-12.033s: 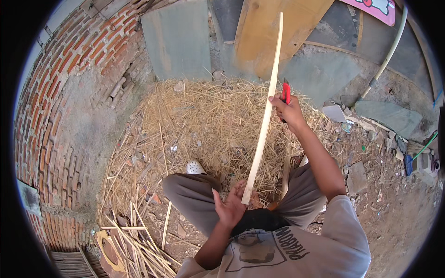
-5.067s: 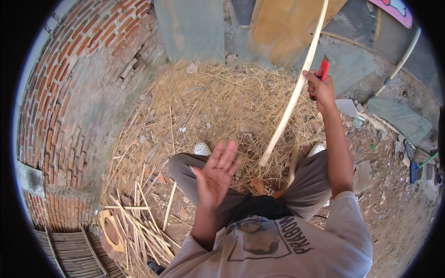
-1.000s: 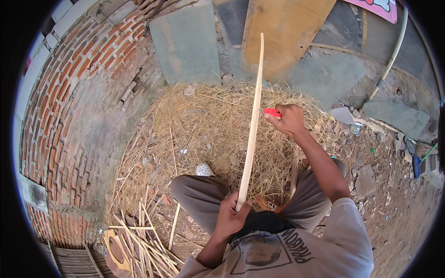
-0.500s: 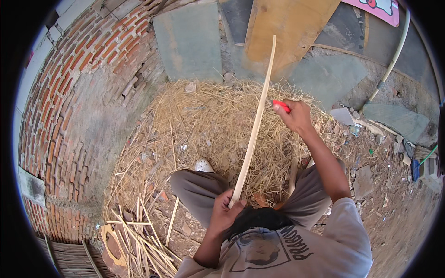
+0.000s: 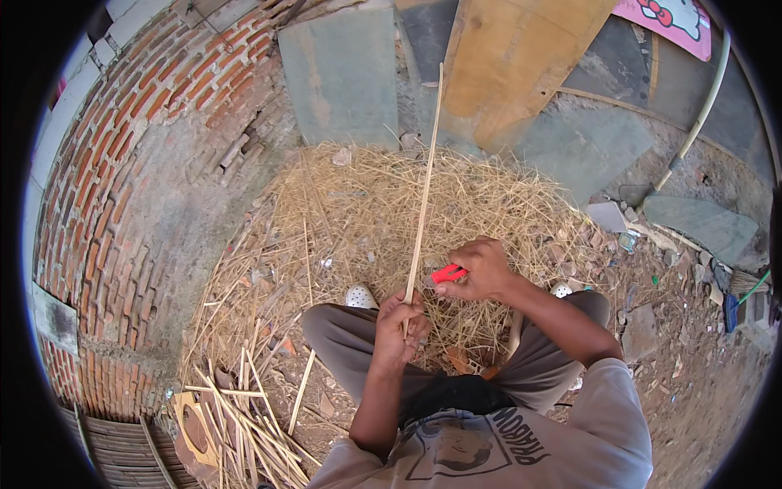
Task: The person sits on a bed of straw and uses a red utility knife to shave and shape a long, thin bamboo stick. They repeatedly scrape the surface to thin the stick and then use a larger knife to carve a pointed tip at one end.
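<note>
A long thin pale bamboo strip [image 5: 424, 196] stands nearly upright in front of me, its top reaching toward the boards at the back. My left hand [image 5: 397, 326] grips its lower end just above my lap. My right hand [image 5: 483, 269] holds a red-handled knife [image 5: 446, 275] with its tip against the strip, just above my left hand. I sit with my knees apart in grey trousers, white shoes on the ground.
A heap of dry shavings [image 5: 383, 220] covers the ground ahead. Cut bamboo strips [image 5: 244, 407] lie at my lower left. A brick wall [image 5: 122, 163] curves along the left. Grey slabs [image 5: 342, 73] and a wooden board [image 5: 513, 57] lean behind.
My right hand with the knife has come down the strip from its upper part to just above my left hand. The strip now stands more upright.
</note>
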`<state>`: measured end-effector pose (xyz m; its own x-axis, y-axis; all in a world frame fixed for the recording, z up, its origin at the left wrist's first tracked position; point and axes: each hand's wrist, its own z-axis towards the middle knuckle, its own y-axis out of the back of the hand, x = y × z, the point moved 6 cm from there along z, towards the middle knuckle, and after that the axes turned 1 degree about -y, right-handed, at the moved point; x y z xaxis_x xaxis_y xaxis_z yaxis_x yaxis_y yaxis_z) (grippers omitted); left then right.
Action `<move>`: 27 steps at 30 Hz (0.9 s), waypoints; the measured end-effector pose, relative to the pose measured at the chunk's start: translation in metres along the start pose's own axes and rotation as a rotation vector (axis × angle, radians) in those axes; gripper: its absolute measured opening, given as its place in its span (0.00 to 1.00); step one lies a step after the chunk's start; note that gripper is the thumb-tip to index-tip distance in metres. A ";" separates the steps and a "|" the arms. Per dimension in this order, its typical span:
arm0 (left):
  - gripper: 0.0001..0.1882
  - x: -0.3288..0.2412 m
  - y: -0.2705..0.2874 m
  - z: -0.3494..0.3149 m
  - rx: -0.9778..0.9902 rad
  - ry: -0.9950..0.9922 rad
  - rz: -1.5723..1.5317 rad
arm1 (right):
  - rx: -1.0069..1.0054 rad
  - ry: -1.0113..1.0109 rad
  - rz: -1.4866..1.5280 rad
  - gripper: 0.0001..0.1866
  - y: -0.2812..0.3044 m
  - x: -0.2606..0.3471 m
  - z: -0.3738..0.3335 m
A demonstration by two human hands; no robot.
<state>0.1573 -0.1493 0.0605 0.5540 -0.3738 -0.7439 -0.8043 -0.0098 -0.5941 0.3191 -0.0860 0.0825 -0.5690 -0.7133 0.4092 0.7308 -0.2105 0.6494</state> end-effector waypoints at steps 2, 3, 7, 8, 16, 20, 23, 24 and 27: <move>0.04 0.004 -0.002 -0.002 0.018 0.020 0.007 | 0.004 -0.032 0.001 0.29 0.002 -0.006 0.000; 0.03 0.007 -0.004 -0.004 0.036 0.020 0.028 | 0.006 -0.046 0.001 0.29 0.004 -0.008 0.001; 0.04 0.008 -0.011 -0.011 0.072 -0.017 0.156 | -0.033 -0.047 -0.065 0.29 0.013 -0.010 0.005; 0.05 0.009 -0.012 -0.013 0.049 -0.025 0.212 | -0.043 -0.067 -0.079 0.29 0.014 -0.013 0.006; 0.08 0.006 -0.015 -0.029 0.046 -0.067 0.530 | -0.122 -0.034 -0.217 0.32 0.027 -0.026 0.009; 0.08 0.000 -0.014 -0.038 0.039 -0.110 0.685 | -0.083 -0.230 -0.189 0.32 0.029 -0.044 0.009; 0.08 -0.002 -0.014 -0.045 0.089 -0.115 0.739 | -0.126 -0.343 -0.187 0.32 0.040 -0.069 0.010; 0.08 -0.001 -0.012 -0.048 0.103 -0.135 0.739 | -0.127 -0.279 -0.181 0.31 0.040 -0.063 0.010; 0.08 -0.002 -0.011 -0.049 0.114 -0.174 0.753 | -0.141 -0.120 -0.173 0.32 0.031 -0.041 0.007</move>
<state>0.1541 -0.1942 0.0839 -0.0994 -0.0914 -0.9908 -0.9552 0.2877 0.0693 0.3625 -0.0583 0.0898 -0.7245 -0.5763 0.3782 0.6593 -0.4194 0.6240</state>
